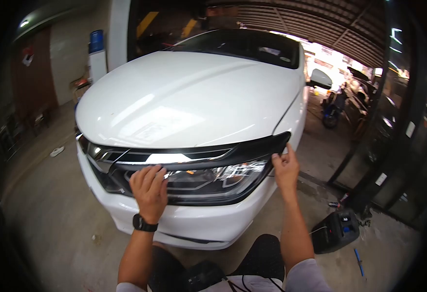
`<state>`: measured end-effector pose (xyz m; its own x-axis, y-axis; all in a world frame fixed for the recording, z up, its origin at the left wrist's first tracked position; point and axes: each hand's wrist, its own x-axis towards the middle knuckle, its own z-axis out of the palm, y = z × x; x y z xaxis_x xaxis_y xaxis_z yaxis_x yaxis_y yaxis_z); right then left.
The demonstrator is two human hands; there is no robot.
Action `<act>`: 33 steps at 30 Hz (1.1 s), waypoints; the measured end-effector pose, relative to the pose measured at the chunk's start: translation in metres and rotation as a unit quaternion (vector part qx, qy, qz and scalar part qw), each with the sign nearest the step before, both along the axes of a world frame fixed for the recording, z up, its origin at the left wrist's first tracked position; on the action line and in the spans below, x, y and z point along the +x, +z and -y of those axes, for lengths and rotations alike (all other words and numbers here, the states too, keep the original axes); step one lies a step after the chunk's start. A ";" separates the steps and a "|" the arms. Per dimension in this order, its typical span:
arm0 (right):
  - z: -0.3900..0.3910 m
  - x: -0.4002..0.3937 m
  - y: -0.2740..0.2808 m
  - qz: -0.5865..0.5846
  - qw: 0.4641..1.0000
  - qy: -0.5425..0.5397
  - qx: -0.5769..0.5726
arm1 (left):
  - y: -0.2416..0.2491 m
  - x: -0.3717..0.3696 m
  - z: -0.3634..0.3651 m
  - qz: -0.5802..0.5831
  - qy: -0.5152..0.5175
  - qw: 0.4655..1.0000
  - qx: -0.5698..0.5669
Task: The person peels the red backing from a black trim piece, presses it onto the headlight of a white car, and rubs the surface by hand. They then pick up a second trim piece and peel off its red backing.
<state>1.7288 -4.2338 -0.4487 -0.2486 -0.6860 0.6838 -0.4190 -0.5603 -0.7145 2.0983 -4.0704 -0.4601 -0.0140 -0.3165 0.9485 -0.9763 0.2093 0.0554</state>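
A long, curved black trim strip (pixel 255 149) lies across the upper edge of a white car's headlight (pixel 208 182). My left hand (pixel 149 191) is closed at the strip's narrow inner end, fingertips bent over its lower edge in front of the headlight. At the wide outer end, near the fender, my right hand (pixel 286 168) pinches the strip between thumb and fingers. Just above the strip are the chrome grille bar (pixel 169 158) and the front edge of the white hood (pixel 189 97).
The white bumper (pixel 194 226) curves below the headlight, close to my knees. A black speaker-like box (pixel 335 232) stands on the floor at the right, with a blue stick-like item (pixel 359 262) by it. Dark-framed glass panels (pixel 393 146) rise at the right. A motorcycle (pixel 334 107) is parked behind.
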 end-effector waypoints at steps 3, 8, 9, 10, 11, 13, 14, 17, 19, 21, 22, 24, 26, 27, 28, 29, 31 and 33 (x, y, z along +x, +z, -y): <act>-0.007 0.003 0.005 -0.001 1.000 -0.012 0.023 | -0.003 0.000 0.004 0.008 0.004 1.000 0.006; -0.020 0.006 0.016 0.003 0.999 -0.004 0.050 | -0.003 -0.004 0.009 0.009 0.010 1.000 0.018; -0.022 0.007 0.018 -0.003 0.998 0.006 0.062 | 0.001 -0.007 0.008 0.015 0.002 1.000 0.018; -0.019 0.007 0.015 0.021 0.998 0.018 0.064 | 0.007 -0.012 0.006 0.014 -0.002 1.000 0.019; -0.017 0.008 0.015 0.028 0.997 0.015 0.064 | 0.014 -0.018 0.004 0.014 -0.005 1.000 0.021; -0.018 0.006 0.013 0.027 0.998 0.028 0.049 | 0.027 -0.035 0.002 0.027 -0.023 0.999 0.036; -0.017 0.007 0.013 0.034 0.998 0.034 0.044 | 0.037 -0.047 0.003 0.056 -0.039 0.995 0.071; -0.022 0.007 0.020 0.027 0.997 0.031 0.064 | 0.057 -0.080 0.014 0.118 -0.056 0.985 0.111; -0.019 0.008 0.017 0.038 0.997 0.039 0.051 | 0.066 -0.094 0.024 0.147 -0.055 0.980 0.120; -0.020 0.008 0.019 0.034 0.997 0.043 0.062 | 0.070 -0.103 0.028 0.163 -0.046 0.975 0.141; -0.020 0.009 0.021 0.037 0.995 0.054 0.071 | 0.068 -0.104 0.031 0.163 -0.035 0.974 0.151; -0.020 0.011 0.022 0.044 0.995 0.056 0.074 | 0.066 -0.106 0.034 0.166 -0.017 0.972 0.164; -0.022 0.012 0.022 0.049 0.992 0.069 0.088 | 0.064 -0.103 0.036 0.175 -0.011 0.970 0.165; -0.024 0.013 0.022 0.054 0.992 0.072 0.088 | 0.064 -0.104 0.036 0.176 -0.008 0.970 0.165; -0.025 0.013 0.022 0.051 0.993 0.070 0.081 | 0.065 -0.106 0.036 0.170 -0.010 0.971 0.166; -0.025 0.013 0.022 0.045 0.994 0.068 0.074 | 0.067 -0.106 0.036 0.173 -0.007 0.971 0.166; -0.024 0.014 0.018 0.042 0.995 0.067 0.063 | 0.068 -0.106 0.035 0.159 -0.015 0.972 0.173; -0.023 0.014 0.017 0.047 0.995 0.066 0.059 | 0.070 -0.107 0.036 0.165 -0.016 0.972 0.169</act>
<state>1.7427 -4.2104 -0.4316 -0.2108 -0.7912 0.5741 -0.2762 -0.5152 -0.8114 1.9917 -4.1061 -0.3904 -0.3143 -0.6039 0.7325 -0.9459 0.2644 -0.1879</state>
